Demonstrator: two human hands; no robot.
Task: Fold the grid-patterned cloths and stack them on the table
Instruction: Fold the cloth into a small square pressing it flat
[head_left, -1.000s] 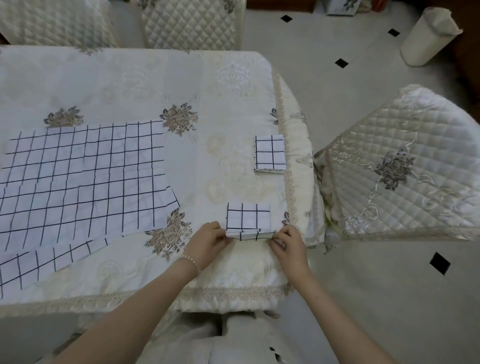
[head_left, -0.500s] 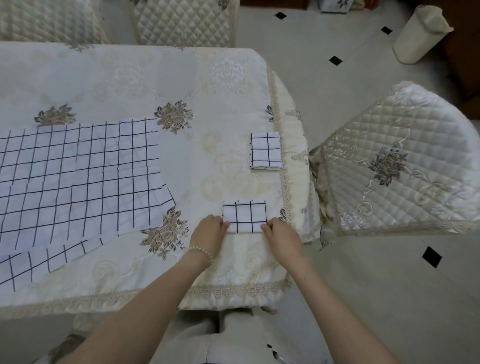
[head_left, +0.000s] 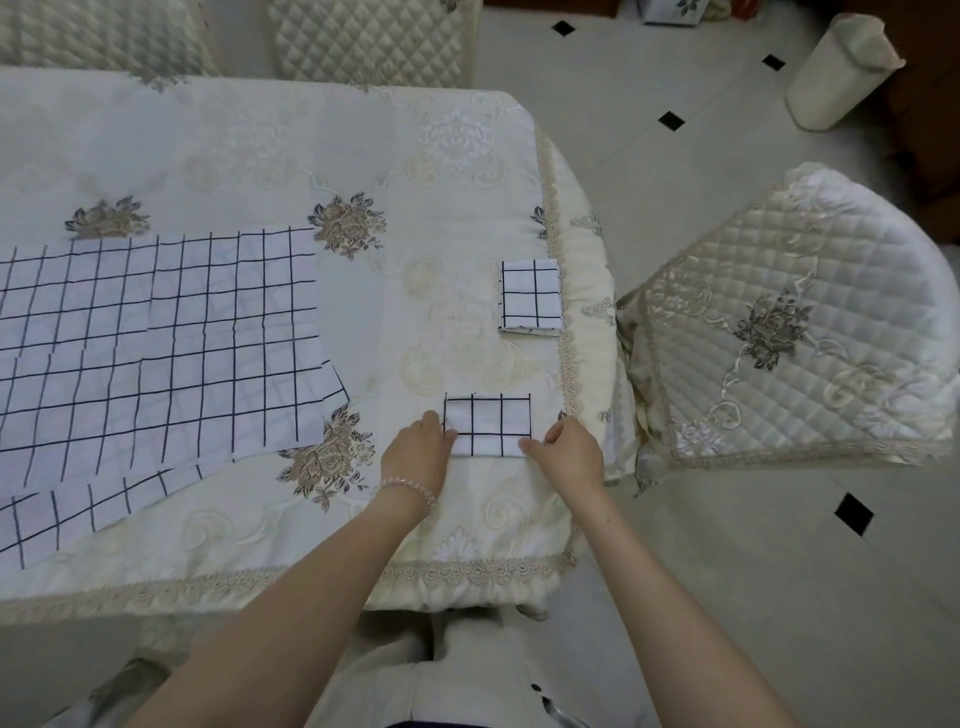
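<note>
Fingers (head_left: 451, 432) on folded cloth (head_left: 488, 425) (black-gridded)

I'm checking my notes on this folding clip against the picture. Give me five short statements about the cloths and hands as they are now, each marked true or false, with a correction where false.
1. Both hands touch the small folded cloth near the table's front edge. True: the left hand is at its left end, the right hand at its right end.
2. A second folded cloth lies on top of it. False: it lies apart, farther back by the table's right edge.
3. Unfolded grid cloths lie spread at the left. True.
4. The left wrist is bare. False: it wears a beaded bracelet.
5. The quilted chair stands to the table's left. False: right.
</note>
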